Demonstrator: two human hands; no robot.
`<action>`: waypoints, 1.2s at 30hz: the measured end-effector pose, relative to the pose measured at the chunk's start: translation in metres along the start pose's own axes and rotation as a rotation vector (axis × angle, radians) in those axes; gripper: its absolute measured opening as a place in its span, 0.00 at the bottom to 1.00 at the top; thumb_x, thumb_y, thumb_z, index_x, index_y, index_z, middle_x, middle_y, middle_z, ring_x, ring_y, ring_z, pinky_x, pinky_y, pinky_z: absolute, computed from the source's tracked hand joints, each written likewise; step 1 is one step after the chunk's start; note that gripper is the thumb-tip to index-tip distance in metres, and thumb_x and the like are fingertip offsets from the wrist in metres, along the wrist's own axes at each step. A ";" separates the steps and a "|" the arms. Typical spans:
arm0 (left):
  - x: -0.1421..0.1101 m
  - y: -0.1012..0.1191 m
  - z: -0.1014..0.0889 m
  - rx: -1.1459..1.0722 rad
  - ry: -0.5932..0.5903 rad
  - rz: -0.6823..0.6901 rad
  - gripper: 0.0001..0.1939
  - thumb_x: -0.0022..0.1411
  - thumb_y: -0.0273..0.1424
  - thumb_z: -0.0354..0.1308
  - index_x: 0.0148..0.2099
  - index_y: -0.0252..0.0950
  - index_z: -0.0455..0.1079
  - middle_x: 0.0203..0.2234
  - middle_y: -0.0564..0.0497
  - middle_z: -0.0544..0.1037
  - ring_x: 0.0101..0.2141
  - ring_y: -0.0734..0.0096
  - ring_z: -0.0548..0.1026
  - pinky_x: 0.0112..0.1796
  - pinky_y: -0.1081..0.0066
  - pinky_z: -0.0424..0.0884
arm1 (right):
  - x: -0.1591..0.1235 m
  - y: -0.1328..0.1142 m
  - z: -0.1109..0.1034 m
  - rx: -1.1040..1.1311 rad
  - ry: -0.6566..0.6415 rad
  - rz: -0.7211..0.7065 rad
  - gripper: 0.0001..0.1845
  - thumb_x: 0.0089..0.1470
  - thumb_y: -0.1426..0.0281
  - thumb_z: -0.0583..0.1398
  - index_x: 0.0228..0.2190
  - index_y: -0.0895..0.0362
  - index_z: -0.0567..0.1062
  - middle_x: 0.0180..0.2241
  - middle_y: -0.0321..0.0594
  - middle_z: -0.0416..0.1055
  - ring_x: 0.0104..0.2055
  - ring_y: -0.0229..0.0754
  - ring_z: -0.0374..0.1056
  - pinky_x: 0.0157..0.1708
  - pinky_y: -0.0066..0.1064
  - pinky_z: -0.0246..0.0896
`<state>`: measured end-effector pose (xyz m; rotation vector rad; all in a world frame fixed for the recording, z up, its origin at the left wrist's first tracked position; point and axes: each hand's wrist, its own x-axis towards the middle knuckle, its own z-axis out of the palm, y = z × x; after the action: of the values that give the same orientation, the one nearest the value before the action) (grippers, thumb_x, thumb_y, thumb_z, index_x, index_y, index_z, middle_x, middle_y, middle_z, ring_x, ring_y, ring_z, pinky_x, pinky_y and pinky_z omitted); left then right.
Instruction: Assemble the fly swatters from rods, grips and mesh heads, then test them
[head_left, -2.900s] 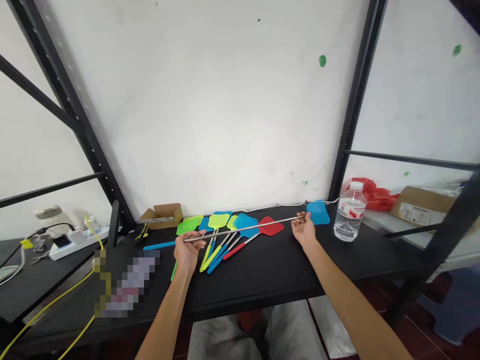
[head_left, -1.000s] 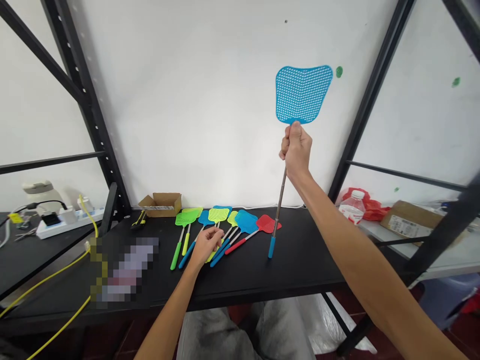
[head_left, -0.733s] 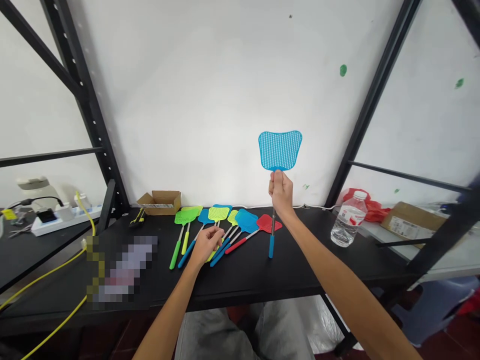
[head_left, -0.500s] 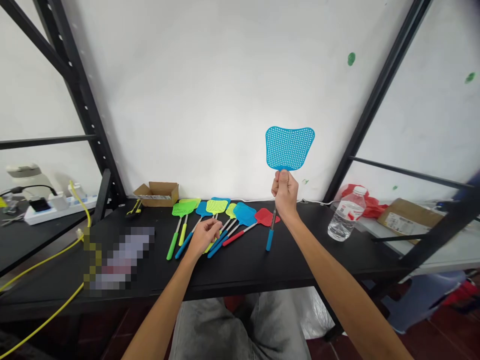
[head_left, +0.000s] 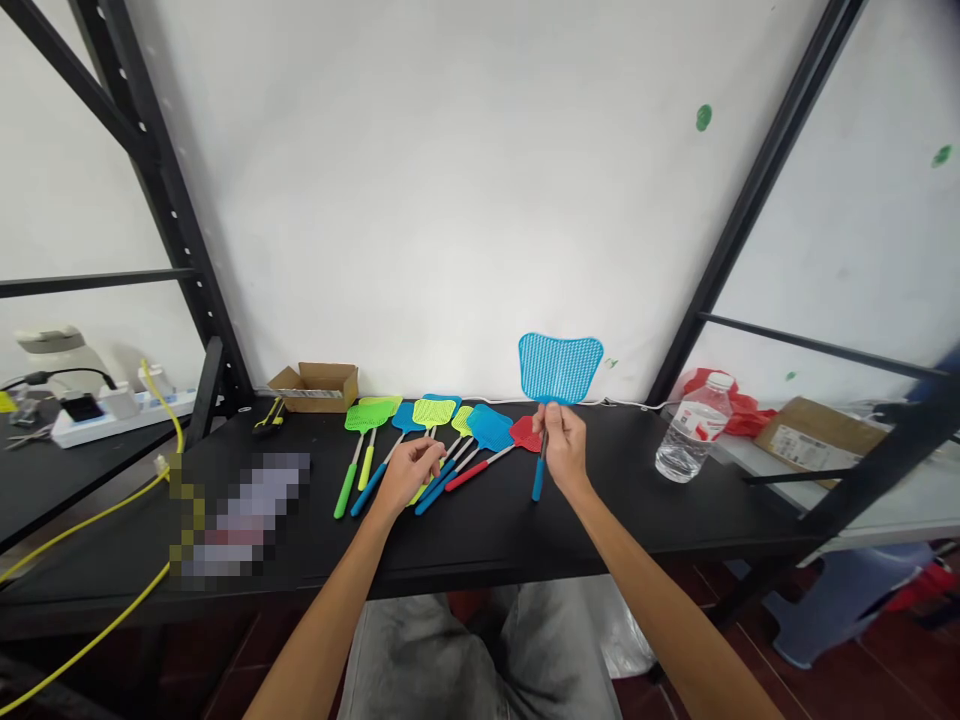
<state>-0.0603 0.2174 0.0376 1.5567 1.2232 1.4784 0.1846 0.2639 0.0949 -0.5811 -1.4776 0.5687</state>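
My right hand [head_left: 565, 440] is closed on a blue fly swatter [head_left: 561, 368] just below its perforated head. The swatter stands upright over the table's back part, its metal shaft short and its blue handle pointing down. Curled fingers of my left hand [head_left: 409, 474] rest low over the handles of several swatters; whether anything is in them is hidden. Around that hand lie a green swatter [head_left: 362, 419], a yellow swatter [head_left: 433, 412], a blue swatter [head_left: 491, 427] and others, fanned out and overlapping. A red swatter [head_left: 526, 433] lies at the right end, partly behind my right hand.
A small open cardboard box [head_left: 321, 388] stands at the back left, beside a yellow-and-black tool [head_left: 270, 416]. A water bottle [head_left: 694, 428] stands at the right. A power strip [head_left: 124, 418] and yellow cable [head_left: 82, 660] are at the left; black shelf posts flank the table [head_left: 480, 540].
My right hand has come down with the blue swatter's head, while its handle end stays at about the same place, so the shaft looks shorter. My left hand has not moved.
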 end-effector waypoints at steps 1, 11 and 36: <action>0.000 0.000 0.000 0.002 -0.001 -0.001 0.16 0.63 0.40 0.55 0.29 0.35 0.71 0.15 0.56 0.69 0.17 0.78 0.61 0.20 0.75 0.59 | -0.003 0.002 0.000 0.007 0.002 0.014 0.23 0.65 0.58 0.50 0.23 0.56 0.68 0.22 0.36 0.66 0.26 0.38 0.63 0.30 0.31 0.58; 0.000 -0.001 -0.001 0.002 -0.007 0.010 0.16 0.63 0.41 0.54 0.29 0.35 0.72 0.15 0.56 0.69 0.17 0.78 0.61 0.21 0.75 0.58 | -0.038 0.018 -0.001 0.033 -0.100 0.137 0.16 0.64 0.59 0.51 0.30 0.54 0.67 0.21 0.32 0.63 0.23 0.37 0.59 0.27 0.29 0.56; -0.012 0.008 0.014 1.021 -0.146 0.181 0.07 0.58 0.38 0.56 0.32 0.42 0.69 0.28 0.54 0.75 0.30 0.68 0.71 0.28 0.71 0.54 | -0.032 0.079 -0.130 -1.232 -0.106 0.495 0.21 0.59 0.64 0.51 0.48 0.55 0.77 0.43 0.52 0.75 0.44 0.55 0.71 0.38 0.40 0.62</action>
<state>-0.0437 0.2052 0.0389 2.4062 1.9300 0.7910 0.3145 0.2987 0.0166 -1.9254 -1.6896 -0.0279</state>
